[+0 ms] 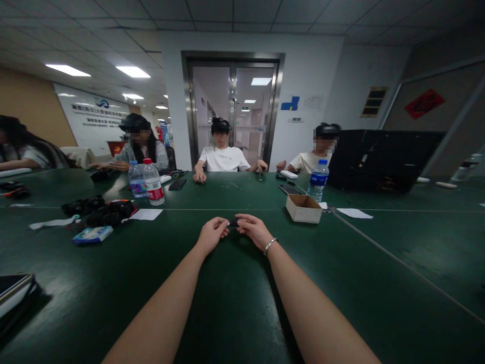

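Both my arms stretch forward over a dark green table [235,303]. My left hand [211,233] and my right hand [254,230] meet at the middle, each with its fingers closed on an end of a small dark object [233,222]. The object is too small to name. A bracelet [269,245] sits on my right wrist. The object rests at or just above the table top.
A small open cardboard box [303,208] stands to the right of my hands, beside a water bottle [318,180]. Two bottles [148,181], black gear [99,211] and a blue packet [92,234] lie left. Other people sit across the table. A black case [379,159] stands far right.
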Tool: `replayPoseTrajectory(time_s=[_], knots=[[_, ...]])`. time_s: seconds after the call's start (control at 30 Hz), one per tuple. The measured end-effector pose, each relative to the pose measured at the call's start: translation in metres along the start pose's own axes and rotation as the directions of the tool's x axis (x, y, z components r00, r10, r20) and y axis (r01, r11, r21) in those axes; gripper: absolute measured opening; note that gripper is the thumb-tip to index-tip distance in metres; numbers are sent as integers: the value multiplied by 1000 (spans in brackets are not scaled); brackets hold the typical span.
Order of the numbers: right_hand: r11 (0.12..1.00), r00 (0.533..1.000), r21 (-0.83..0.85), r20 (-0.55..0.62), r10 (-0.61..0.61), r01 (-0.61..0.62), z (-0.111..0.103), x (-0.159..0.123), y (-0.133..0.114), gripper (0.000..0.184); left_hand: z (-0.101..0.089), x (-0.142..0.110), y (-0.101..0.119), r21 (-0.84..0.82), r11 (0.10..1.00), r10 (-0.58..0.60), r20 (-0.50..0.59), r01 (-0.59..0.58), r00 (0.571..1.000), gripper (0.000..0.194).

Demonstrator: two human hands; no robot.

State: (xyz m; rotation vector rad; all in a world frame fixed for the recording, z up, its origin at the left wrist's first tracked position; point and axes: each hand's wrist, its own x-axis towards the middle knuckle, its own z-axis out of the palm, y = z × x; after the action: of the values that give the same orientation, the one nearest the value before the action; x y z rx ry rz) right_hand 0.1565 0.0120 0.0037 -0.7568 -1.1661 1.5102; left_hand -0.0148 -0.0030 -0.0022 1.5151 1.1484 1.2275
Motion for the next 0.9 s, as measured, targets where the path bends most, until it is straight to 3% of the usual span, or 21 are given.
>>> replayPoseTrajectory(time_s=[0.67, 0.9], knots=[[1000, 999, 18, 51, 16, -17, -3, 1, 1, 28, 0, 0, 7, 22, 997, -71, -9, 71, 997, 38], [1000, 999, -7, 37, 28, -28, 0, -2, -2, 25, -2, 4, -6, 15, 999, -49, -14, 49, 999, 38]])
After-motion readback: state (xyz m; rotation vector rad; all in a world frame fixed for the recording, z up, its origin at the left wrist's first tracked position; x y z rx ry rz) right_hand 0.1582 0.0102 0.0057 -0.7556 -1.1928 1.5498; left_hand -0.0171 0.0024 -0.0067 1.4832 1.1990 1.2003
